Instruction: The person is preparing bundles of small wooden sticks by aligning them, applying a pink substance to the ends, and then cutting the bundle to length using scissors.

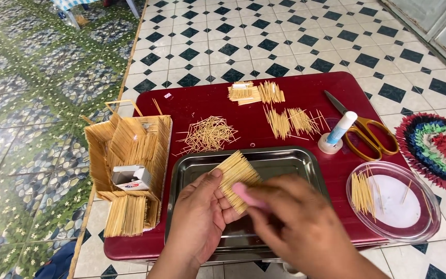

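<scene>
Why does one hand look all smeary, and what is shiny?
In the head view, the right hand is motion-blurred, while the left hand and its toothpick panel stay sharp; soft daylight glints off the metal tray rim, and shadows are faint.

A home setting is suggested: a low dark-red table (305, 90) is set on a floor of black-and-white diamond tiles (264, 36), a round rag rug (437, 147) is laid beside it, and craft supplies such as scissors (365, 129) are spread about.
</scene>
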